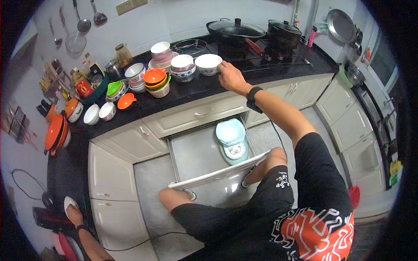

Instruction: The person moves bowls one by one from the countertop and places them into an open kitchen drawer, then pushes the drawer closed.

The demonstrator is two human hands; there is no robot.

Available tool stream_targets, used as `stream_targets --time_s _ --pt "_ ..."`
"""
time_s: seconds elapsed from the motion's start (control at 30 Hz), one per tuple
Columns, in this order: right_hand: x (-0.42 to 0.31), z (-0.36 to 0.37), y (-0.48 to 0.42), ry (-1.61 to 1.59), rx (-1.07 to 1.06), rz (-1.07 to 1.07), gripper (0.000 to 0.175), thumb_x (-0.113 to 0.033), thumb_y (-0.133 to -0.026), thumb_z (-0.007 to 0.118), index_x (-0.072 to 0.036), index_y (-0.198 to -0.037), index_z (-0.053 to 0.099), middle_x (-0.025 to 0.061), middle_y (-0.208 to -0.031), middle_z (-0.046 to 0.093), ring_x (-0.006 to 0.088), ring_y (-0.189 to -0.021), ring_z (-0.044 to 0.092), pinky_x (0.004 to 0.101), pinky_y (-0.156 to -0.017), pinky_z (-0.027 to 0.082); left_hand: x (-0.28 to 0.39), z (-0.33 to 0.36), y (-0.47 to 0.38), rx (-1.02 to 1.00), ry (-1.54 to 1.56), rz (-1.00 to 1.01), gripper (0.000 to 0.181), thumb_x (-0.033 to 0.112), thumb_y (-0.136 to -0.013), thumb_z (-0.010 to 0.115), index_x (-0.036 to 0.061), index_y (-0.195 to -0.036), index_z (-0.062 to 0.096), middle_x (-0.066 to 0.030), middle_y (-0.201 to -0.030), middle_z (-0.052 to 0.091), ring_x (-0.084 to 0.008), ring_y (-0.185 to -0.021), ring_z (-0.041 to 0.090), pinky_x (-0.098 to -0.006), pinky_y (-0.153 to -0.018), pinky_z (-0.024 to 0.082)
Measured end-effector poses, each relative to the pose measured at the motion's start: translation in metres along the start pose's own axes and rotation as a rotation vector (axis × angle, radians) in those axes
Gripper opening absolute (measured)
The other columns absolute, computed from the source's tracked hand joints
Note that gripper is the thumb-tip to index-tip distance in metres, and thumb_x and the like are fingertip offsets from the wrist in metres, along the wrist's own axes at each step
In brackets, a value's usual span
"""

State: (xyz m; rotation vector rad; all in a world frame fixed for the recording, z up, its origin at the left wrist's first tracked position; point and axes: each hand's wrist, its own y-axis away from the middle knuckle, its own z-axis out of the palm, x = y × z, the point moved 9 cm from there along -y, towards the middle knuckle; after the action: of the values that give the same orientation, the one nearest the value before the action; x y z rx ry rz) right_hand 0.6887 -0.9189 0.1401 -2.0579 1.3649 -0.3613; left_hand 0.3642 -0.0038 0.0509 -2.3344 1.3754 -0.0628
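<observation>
My right hand grips the rim of a white bowl at the counter's front edge. To its left stand stacked patterned bowls, with an orange colander-like bowl topping another stack. Far to the left, my left hand holds a white dish, perhaps a bowl, over the side counter; its inside is partly covered by the fingers. Two small white bowls and a small orange bowl sit in front of the stacks. Below, a pulled-out drawer holds a pale blue kitchen scale.
A lidded wok and a dark pot stand on the hob at the back. Sauce bottles crowd the left corner near a large orange colander. The drawer front spans between my knees, and a black cable crosses the floor.
</observation>
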Motion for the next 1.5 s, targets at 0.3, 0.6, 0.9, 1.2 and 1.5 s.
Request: stream_targets --time_s 0.3,0.6,0.9,1.2,1.5 --pt "0.037 0.089 -0.027 -0.089 -0.266 0.201 0.047 0.002 -0.082 0.053 -0.002 -0.129 0.052 0.0240 -0.126 0.058 0.0423 -0.112 0.060 0.0479 -0.093 0.052 0.030 -0.039 0.027 -0.133 -0.010 -0.214 0.039 0.030 -0.096 0.060 -0.0063 -0.108 0.063 -0.0266 -0.097 0.064 -0.0447 -0.096 0.061 -0.0512 -0.084 0.048" --pt "0.050 0.054 -0.006 -0.173 -0.072 0.287 0.036 -0.026 -0.076 0.080 0.005 -0.092 0.067 0.0255 -0.097 0.068 0.0409 -0.093 0.067 0.0464 -0.086 0.054 0.166 -0.168 0.036 0.320 0.064 0.234 0.043 0.028 -0.101 0.056 -0.0062 -0.126 0.055 -0.0280 -0.131 0.055 -0.0406 -0.122 0.053 -0.0467 -0.105 0.041" --pt "-0.005 -0.020 0.118 -0.471 -0.176 0.150 0.041 -0.030 -0.077 0.086 0.001 -0.092 0.064 0.0100 -0.076 0.064 0.0145 -0.067 0.063 0.0309 -0.060 0.051 0.461 -0.199 0.102 -0.010 0.785 0.833 0.029 0.010 -0.086 0.067 0.0019 -0.113 0.061 -0.0163 -0.119 0.061 -0.0359 -0.110 0.060 -0.0427 -0.095 0.048" --pt "-0.086 0.146 0.210 -0.532 -0.673 0.071 0.035 -0.023 -0.075 0.083 0.002 -0.093 0.067 0.0204 -0.088 0.069 0.0366 -0.082 0.068 0.0418 -0.075 0.055 0.643 -0.066 0.155 -0.178 0.754 1.170 0.029 0.025 -0.087 0.066 0.0055 -0.108 0.065 -0.0138 -0.107 0.066 -0.0347 -0.097 0.064 -0.0436 -0.084 0.052" --pt "-0.131 0.336 0.241 -0.581 -0.755 -0.027 0.020 -0.010 -0.076 0.072 0.001 -0.092 0.064 0.0236 -0.096 0.066 0.0422 -0.092 0.063 0.0465 -0.080 0.052 0.682 0.018 0.162 -0.565 1.058 0.898 0.021 0.018 -0.074 0.070 0.0047 -0.090 0.068 -0.0106 -0.097 0.068 -0.0326 -0.091 0.066 -0.0443 -0.081 0.053"
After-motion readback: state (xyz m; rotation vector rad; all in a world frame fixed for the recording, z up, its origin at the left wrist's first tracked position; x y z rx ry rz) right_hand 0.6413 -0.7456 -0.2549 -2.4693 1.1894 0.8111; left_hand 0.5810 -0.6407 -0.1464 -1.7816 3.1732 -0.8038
